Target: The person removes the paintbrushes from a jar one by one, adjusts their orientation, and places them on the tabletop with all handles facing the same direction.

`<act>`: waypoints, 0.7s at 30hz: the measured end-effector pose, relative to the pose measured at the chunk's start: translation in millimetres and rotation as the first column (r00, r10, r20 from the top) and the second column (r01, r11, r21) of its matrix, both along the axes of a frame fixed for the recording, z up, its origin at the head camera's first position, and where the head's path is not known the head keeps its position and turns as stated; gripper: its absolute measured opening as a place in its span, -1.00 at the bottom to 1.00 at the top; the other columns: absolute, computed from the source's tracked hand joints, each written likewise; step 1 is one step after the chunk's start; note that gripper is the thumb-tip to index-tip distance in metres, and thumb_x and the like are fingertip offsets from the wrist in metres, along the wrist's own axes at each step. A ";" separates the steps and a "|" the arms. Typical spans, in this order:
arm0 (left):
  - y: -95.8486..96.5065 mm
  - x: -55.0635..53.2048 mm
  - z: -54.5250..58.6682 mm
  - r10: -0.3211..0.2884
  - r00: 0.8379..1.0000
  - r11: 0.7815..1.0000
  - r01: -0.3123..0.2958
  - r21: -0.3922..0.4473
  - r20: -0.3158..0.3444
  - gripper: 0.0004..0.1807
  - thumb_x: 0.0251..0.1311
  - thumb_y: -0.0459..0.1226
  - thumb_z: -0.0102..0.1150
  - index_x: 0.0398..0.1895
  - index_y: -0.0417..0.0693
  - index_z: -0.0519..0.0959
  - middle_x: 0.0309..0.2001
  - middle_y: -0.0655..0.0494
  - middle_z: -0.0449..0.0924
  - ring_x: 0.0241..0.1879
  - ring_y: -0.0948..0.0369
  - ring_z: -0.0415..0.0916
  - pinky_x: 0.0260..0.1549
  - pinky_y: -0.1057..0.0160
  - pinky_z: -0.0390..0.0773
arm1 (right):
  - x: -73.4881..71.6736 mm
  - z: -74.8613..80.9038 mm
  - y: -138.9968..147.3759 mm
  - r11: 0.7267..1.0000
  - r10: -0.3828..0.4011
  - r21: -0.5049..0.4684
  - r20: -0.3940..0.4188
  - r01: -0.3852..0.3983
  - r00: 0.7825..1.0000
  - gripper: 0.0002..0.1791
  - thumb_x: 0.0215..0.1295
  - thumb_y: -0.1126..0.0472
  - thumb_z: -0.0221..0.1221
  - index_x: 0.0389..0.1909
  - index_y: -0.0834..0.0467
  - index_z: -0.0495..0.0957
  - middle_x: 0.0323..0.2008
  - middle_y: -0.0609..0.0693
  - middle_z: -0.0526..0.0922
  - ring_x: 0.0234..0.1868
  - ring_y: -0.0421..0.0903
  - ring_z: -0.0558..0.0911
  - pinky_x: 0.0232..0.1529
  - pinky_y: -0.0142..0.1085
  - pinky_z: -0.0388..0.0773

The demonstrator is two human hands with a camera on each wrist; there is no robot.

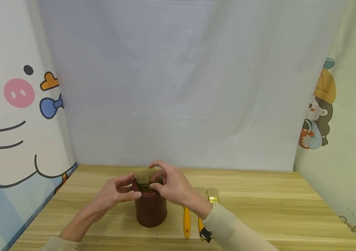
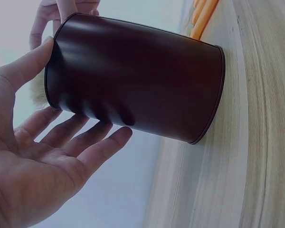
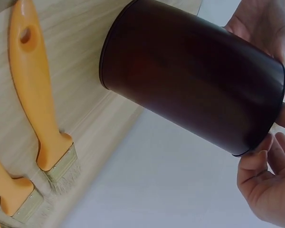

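Observation:
A dark reddish-brown cylindrical container [image 1: 151, 209] stands upright on the table. A paintbrush [image 1: 143, 177] stands in its mouth with pale bristles up, its handle hidden inside. My left hand [image 1: 115, 191] holds the container near its rim, thumb on one side and fingers along the other, as the left wrist view shows. My right hand [image 1: 173, 183] is at the opposite side of the rim, thumb and fingers bent at the paintbrush, pinching it near the base of the bristles. In the right wrist view the right fingertips [image 3: 256, 161] sit right at the rim.
To the right of the container, partly under the right forearm, lie paintbrushes with orange handles [image 1: 186, 223] and pale bristles [image 1: 212, 192]. The wood-grain table [image 1: 259, 209] ends at a pale curtain [image 1: 181, 87] behind. Printed cloth panels [image 1: 5, 146] hang at both sides.

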State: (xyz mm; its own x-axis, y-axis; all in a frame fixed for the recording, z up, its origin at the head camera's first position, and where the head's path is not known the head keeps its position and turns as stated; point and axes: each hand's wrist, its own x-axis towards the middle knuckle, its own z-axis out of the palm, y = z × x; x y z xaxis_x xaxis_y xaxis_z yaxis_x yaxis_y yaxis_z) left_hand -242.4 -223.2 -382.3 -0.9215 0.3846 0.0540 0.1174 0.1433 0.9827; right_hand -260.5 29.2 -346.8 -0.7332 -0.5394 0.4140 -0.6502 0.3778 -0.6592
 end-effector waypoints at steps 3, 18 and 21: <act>-0.3 0.1 -0.2 -0.007 1.000 1.000 0.007 0.005 0.005 -0.02 0.38 -0.21 0.38 0.67 -0.33 0.02 0.57 -0.40 0.09 0.49 -0.29 0.19 0.30 -0.05 0.50 | -0.9 -0.7 -2.8 1.000 -0.007 0.017 -0.035 0.008 0.999 -0.49 0.33 0.39 0.42 0.25 0.10 0.54 -0.25 -0.08 0.79 -0.72 -0.25 0.38 -0.63 -0.41 0.35; -0.6 -1.3 -1.5 0.000 1.000 1.000 0.000 0.007 -0.001 -0.04 0.38 -0.22 0.38 0.66 -0.34 0.05 0.57 -0.41 0.11 0.50 -0.30 0.18 0.33 -0.10 0.45 | -1.5 -1.1 -11.9 0.996 -0.005 0.086 -0.099 0.014 0.995 -0.42 0.34 0.35 0.42 0.31 0.00 0.48 -0.26 -0.05 0.79 -0.40 -0.32 0.64 -0.28 -0.39 0.59; -1.2 -1.7 -1.4 -0.004 1.000 1.000 0.004 0.008 -0.001 -0.05 0.39 -0.22 0.37 0.66 -0.35 0.06 0.56 -0.41 0.12 0.50 -0.31 0.17 0.33 -0.10 0.46 | -1.9 -0.8 -11.4 0.994 0.004 0.110 -0.119 0.009 0.993 -0.46 0.36 0.36 0.39 0.29 0.02 0.49 -0.23 -0.04 0.79 -0.38 -0.29 0.65 -0.24 -0.37 0.59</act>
State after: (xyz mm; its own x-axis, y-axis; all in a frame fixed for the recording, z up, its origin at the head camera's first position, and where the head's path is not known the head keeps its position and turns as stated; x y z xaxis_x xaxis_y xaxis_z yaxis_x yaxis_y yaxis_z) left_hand -244.1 -224.5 -383.7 -0.9200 0.3876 0.0578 0.1187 0.1352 0.9837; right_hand -262.4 17.8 -347.6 -0.6835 -0.5848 0.4369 -0.7207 0.4452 -0.5314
